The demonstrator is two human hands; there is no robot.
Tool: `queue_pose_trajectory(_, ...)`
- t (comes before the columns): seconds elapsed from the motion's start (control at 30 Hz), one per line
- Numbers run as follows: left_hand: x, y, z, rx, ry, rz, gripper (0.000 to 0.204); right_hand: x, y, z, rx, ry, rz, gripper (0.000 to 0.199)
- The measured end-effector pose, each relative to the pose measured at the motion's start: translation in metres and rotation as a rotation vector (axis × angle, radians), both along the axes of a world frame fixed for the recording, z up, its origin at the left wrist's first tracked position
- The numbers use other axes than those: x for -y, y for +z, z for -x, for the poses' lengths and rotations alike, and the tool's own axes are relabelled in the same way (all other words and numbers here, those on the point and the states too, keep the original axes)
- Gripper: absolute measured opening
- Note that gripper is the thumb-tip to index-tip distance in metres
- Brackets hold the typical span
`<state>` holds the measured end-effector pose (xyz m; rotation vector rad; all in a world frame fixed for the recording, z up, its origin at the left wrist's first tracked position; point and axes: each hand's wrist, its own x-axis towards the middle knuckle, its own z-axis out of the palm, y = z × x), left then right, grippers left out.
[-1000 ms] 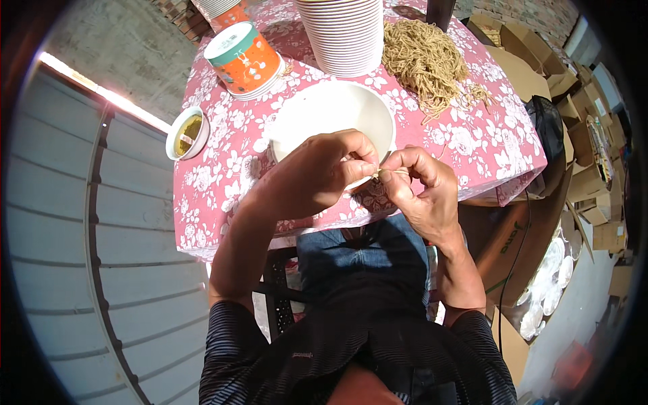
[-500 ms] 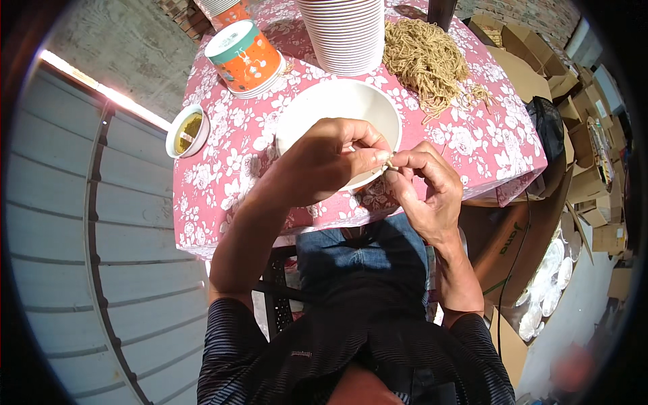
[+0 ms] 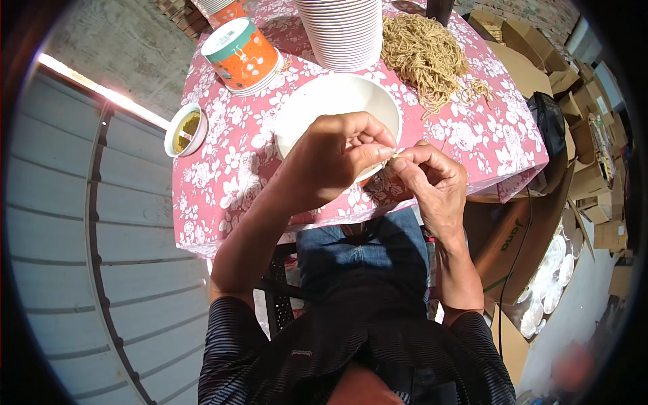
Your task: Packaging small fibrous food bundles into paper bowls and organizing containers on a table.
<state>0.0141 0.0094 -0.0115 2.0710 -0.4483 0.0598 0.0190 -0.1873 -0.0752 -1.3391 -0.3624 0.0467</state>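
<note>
A white paper bucket (image 3: 304, 101), orange on the outside, stands mouth up at the near edge of the table. Over its near right rim my left hand (image 3: 324, 155) pinches a small bit of pale tan cord (image 3: 394, 156) between thumb and fingers. My right hand (image 3: 435, 182) meets it from the right, thumb and forefinger closed on the same bit. Whether the cord passes through the rim I cannot tell, as the fingers cover it. Beyond the bucket to the right lies a tangled pile of tan cord (image 3: 422, 57).
A tall stack of white buckets (image 3: 341, 34) stands behind the open one. To its left is an upside-down orange and teal bucket (image 3: 244, 64). A small white bowl (image 3: 196, 143) with yellow-green contents sits at the table's left edge. Cardboard boxes (image 3: 533, 54) crowd the right side.
Both hands have shifted slightly right, the right hand's thumb now closer against its forefinger at the cord. The grip of both hands stays closed.
</note>
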Motion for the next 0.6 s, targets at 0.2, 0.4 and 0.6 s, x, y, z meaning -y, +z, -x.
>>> queue_pose_trajectory(0.2, -0.003, 0.006, 0.002, -0.103, 0.042, 0.124, 0.017, 0.006, -0.002, 0.000, -0.040, 0.029, 0.000, 0.008)
queue_pose_trajectory(0.4, -0.016, 0.004, 0.003, -0.161, -0.097, 0.197, 0.023, 0.016, 0.001, -0.005, -0.147, 0.082, -0.052, 0.009)
queue_pose_trajectory(0.6, -0.015, 0.008, 0.006, -0.069, -0.226, 0.038, 0.025, 0.016, 0.008, -0.007, -0.215, 0.137, -0.137, 0.010)
